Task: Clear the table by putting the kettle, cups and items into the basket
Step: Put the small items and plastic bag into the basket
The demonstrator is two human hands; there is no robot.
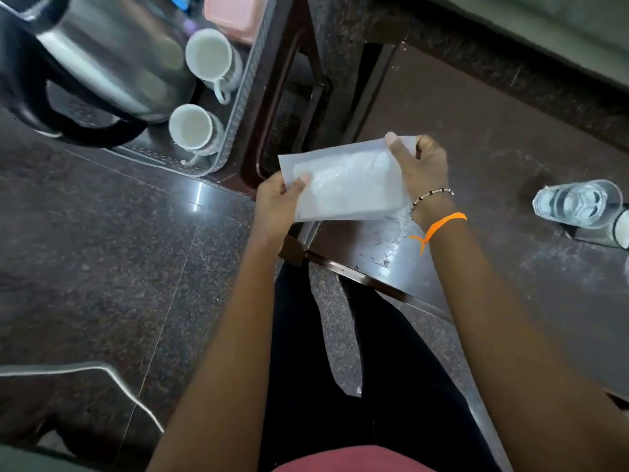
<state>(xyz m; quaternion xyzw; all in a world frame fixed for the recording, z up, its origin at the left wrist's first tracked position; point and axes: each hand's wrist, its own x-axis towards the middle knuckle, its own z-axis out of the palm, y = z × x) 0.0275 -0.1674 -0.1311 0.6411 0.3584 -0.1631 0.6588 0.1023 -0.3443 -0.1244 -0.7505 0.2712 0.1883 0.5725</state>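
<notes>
Because the clear plastic pouch (343,185) is thin, slick and pinched only at its two ends, the likeliest trouble is a slip: if either hand lets go early, the pouch would swing from the other and could drop past the table edge just below the hands onto the dark floor, not into the basket (235,107). A second risk, to my eye, is the carry itself, since the basket lies up and to the left of the left hand, already crowded by the steel kettle (102,59) and two white cups (207,57), so a careless drop could knock a cup or leave the pouch draped over the rim. A glass jar-like item (575,204) lies on its side on the table (493,158), well to the right of the right hand, and a hurried reach back for it could send it rolling. As for the grip, the left hand (275,202) is closed on the pouch's near left end, thumb on top and fingers curled beneath. The right hand (420,168) pinches the far right end, thumb pressed along the top face and the other fingers folded behind. Neither hand is spread wide; both hold the pouch taut between them, lifted above the table corner. A pink box (235,11) sits at the basket's far end, farthest from both hands.
</notes>
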